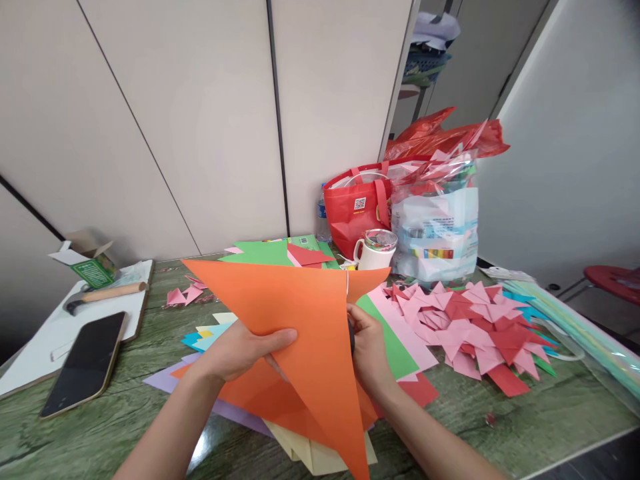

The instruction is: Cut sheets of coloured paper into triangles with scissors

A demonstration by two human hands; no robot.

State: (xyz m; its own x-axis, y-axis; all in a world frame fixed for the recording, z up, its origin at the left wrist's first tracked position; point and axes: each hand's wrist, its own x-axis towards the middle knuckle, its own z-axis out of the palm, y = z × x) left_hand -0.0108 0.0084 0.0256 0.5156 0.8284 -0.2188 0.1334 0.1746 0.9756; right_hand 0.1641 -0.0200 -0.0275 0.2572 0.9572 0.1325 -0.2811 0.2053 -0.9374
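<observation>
An orange sheet of paper [305, 300], partly folded or doubled, is held up over the table. My left hand [255, 347] grips it from the left, thumb on top and the other fingers mostly behind it. On the right, my right hand [370, 340] is closed round the dark handle of scissors [351, 335]. Their thin metal blade stands at the paper's right side, where an orange flap extends beyond it; the rest of the scissors is hidden. Below lie another orange sheet [280, 393], cream sheets [310, 457] and purple paper [240, 415].
Folded pink and red paper pieces [470, 320] are heaped at right, beside green paper [387, 340]. Behind stand a white mug [375, 253], a red bag [350, 213] and a plastic bag [435, 233]. A phone [85, 363], hammer [105, 295] and small box [95, 267] lie left.
</observation>
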